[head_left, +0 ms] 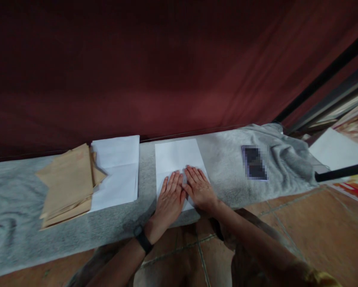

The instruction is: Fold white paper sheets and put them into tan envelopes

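Note:
A sheet of white paper (176, 154) with faint crease lines lies on the grey cloth in front of me. Flat on its lower left part rests my left hand (171, 197), fingers stretched out, with a dark watch on the wrist. My right hand (200, 189) presses flat on the lower right part, its fingers also extended. The two hands almost touch at the thumbs. Left of them sits a stack of white paper (119, 161), creased across the middle and partly covered by a pile of brown envelopes (69, 175).
The grey cloth (223, 155) covers a long, narrow surface against a dark red curtain (155, 79). A phone-like dark object (255, 163), blurred out, lies to the right. Dark bars (328, 75) and a white sheet (338, 149) stand at the far right. Tiled floor (325, 223) is below.

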Demonstrator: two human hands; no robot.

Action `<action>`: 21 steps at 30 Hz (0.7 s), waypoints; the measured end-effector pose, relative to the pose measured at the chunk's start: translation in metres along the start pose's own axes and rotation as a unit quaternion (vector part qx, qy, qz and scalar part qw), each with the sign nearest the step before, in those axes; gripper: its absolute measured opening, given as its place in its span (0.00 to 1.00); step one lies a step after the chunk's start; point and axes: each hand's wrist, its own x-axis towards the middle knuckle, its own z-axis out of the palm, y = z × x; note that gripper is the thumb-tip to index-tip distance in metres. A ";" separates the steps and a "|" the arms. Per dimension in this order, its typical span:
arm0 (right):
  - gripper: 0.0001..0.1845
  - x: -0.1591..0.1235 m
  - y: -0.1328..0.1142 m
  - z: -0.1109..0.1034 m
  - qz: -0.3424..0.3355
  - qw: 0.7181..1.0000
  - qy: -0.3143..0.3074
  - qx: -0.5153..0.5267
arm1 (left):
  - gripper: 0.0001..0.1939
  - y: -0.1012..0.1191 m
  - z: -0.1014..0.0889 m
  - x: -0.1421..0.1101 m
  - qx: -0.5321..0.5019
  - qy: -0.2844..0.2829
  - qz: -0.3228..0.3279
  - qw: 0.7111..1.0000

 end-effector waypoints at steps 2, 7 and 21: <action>0.32 0.000 0.002 0.000 0.010 1.000 -0.002 -0.006 | 0.29 -0.002 0.000 0.000 0.003 -0.001 -0.006 1.000; 0.32 -0.001 0.010 0.001 0.023 0.999 0.009 -0.021 | 0.30 -0.010 0.002 0.001 0.007 0.005 -0.027 1.000; 0.32 0.000 0.034 0.002 0.072 0.996 0.039 -0.037 | 0.32 -0.028 0.003 0.002 0.003 0.038 -0.079 0.996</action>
